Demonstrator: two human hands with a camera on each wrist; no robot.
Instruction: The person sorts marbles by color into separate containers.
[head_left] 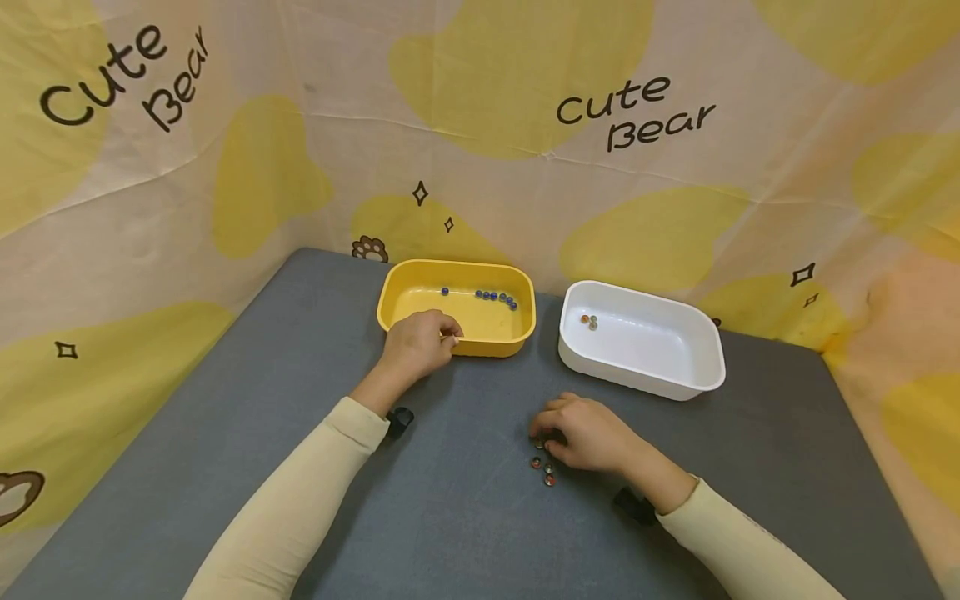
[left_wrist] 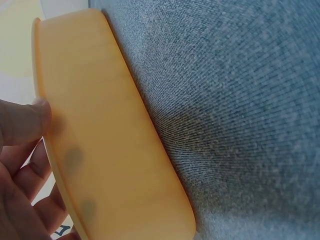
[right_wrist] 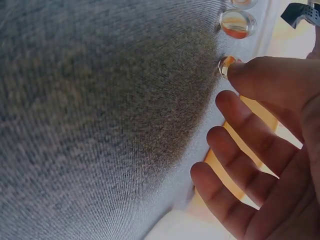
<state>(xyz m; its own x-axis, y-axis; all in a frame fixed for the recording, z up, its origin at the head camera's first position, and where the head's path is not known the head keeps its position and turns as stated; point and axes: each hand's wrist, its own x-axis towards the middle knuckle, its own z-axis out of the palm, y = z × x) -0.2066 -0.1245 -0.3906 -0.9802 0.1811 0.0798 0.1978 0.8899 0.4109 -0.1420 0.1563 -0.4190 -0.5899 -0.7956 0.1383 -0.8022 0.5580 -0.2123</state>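
Note:
On the near rim of the yellow tub [head_left: 480, 323], my left hand [head_left: 422, 343] holds the wall, thumb outside and the other fingers over the inside. Blue marbles [head_left: 492, 297] lie along the tub's far side. My right hand [head_left: 592, 435] is low over the cloth, thumb and forefinger pinching a clear marble [right_wrist: 226, 66] with an orange swirl; the thumb hides much of it and the forefinger is mostly hidden in the right wrist view. Close by on the cloth lie several similar marbles [head_left: 536, 462].
A white tub [head_left: 652, 333] stands right of the yellow one, with a few clear and orange marbles [head_left: 585, 319] at its left end. Grey cloth [head_left: 465, 508] covers the table. Printed fabric [head_left: 480, 150] hangs behind and at both sides.

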